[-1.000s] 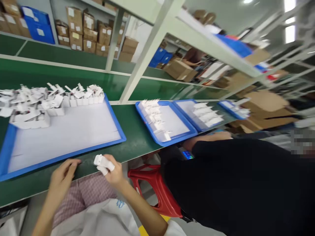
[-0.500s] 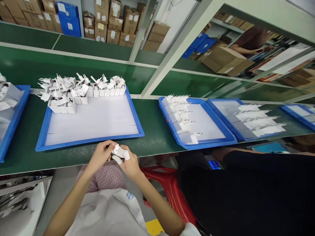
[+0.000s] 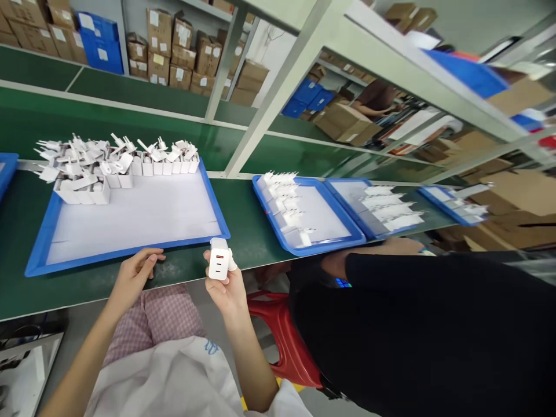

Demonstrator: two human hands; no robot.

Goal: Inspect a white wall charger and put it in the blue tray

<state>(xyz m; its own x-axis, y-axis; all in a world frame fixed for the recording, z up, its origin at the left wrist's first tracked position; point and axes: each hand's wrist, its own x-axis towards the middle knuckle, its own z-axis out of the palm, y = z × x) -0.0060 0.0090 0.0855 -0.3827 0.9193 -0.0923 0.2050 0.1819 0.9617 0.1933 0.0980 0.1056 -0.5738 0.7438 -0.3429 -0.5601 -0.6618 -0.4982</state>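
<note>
A white USB wall charger (image 3: 219,262) is gripped in my right hand (image 3: 230,289), raised just in front of the near right corner of the left blue tray (image 3: 130,252). Its face, with one red port and two dark slots, points toward me. White covers wrap some of my right fingertips. My left hand (image 3: 134,278) rests at the edge of the green table (image 3: 174,269), fingers loosely bent and apart, with nothing seen in them. In that tray's far left part, several white chargers (image 3: 82,191) stand in rows, with loose white plug pieces (image 3: 82,153) heaped over them.
To the right lie a blue tray (image 3: 321,246) with white plugs along its left side and further blue trays (image 3: 334,184). A person in black (image 3: 412,330) sits close on my right, by a red stool (image 3: 282,336). A metal post (image 3: 264,110) rises behind the table.
My hands have come apart. The right has kept the charger and turned its port face toward me; the left has let go and moved left to the table edge. The view has shifted right.
</note>
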